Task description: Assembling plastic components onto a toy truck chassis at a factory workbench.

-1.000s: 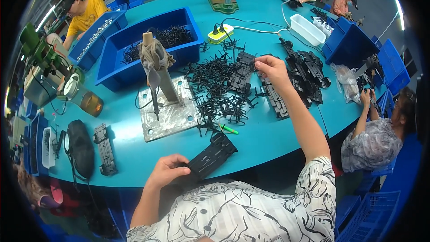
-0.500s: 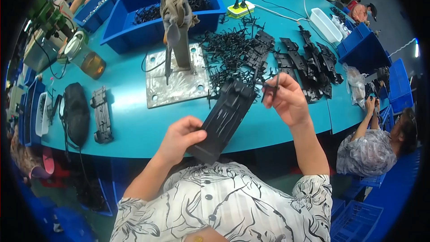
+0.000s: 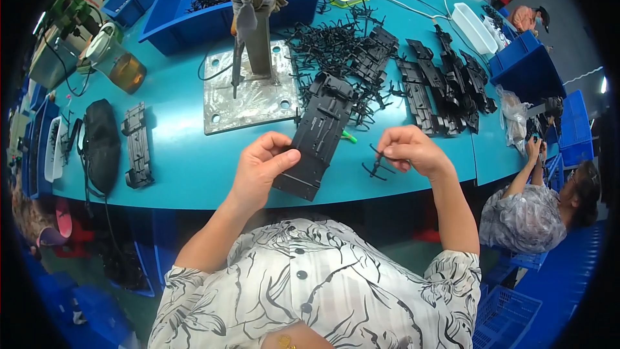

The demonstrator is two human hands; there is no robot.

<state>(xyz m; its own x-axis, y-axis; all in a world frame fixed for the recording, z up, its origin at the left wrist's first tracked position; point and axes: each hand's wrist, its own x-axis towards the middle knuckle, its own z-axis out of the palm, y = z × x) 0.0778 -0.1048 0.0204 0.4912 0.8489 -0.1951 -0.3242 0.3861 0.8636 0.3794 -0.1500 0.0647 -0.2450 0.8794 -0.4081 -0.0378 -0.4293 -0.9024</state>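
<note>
Black moulded plate (image 3: 320, 128) in left hand (image 3: 258, 167)

can't see fingertips of the left hand (image 3: 256, 167) behind the black plate (image 3: 321, 130), nor all of the green stick (image 3: 349, 137). can't follow the blue bin (image 3: 169, 37) past the top edge.

Black-patterned white shirt (image 3: 368, 284), dark buttons (image 3: 301, 274)

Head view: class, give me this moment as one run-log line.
left hand: grips black panel | right hand: pinches branched black piece, apart from panel | table: heap of black pieces beyond panel
</note>
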